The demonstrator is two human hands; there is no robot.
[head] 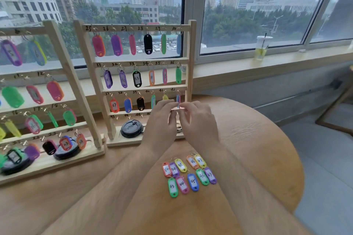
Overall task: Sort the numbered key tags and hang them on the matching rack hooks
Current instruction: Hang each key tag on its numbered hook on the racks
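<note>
Ten loose numbered key tags [189, 174], in mixed colours, are lying face-up in two close rows on the surface [248, 139]. A single tag [178, 99] is hanging below mark 42 on the right-hand wooden rack [191, 53].

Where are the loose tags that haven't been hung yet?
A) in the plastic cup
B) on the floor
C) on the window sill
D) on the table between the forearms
D: the loose tags lie in a cluster on the table between the forearms, while the left hand and right hand pinch one more tag at the right rack.
</note>
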